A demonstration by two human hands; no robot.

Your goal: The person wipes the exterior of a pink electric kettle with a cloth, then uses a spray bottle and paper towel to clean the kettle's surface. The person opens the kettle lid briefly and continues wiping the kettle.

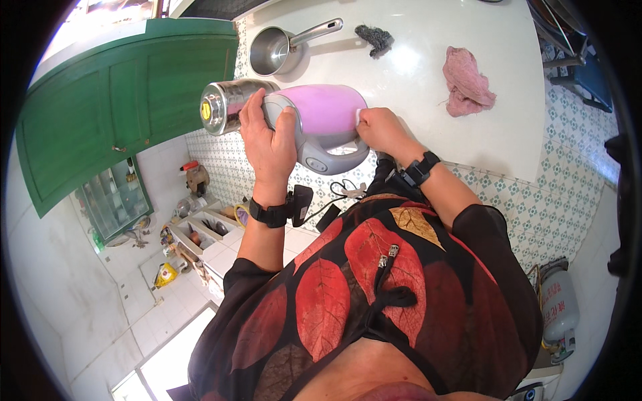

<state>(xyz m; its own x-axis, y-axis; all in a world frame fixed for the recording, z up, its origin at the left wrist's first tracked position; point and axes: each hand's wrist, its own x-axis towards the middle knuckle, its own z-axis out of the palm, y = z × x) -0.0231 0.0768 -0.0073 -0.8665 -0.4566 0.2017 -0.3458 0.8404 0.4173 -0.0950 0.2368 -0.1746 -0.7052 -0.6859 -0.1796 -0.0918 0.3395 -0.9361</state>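
Note:
A pink electric kettle (pixel 326 108) with a grey lid rim and grey handle lies across the view at the table's near edge, its lid end to the left. My left hand (pixel 271 135) grips the lid end, thumb and fingers spread around the rim. Against the base end, my right hand (pixel 378 129) is clenched on a small white piece (pixel 358 117), mostly hidden by the fingers. The kettle's handle (pixel 333 159) points toward my body. A stainless steel vacuum flask (pixel 225 108) with a yellow mark on its top stands just beyond my left fingers.
On the white table (pixel 426 145) are a steel saucepan (pixel 276 52), a dark scouring pad (pixel 375 39) and a crumpled pink cloth (pixel 466 82). Green cabinet doors (pixel 130 95) are at left, above a utensil holder (pixel 205 228). A grey gas cylinder (pixel 560 306) bearing writing stands at lower right.

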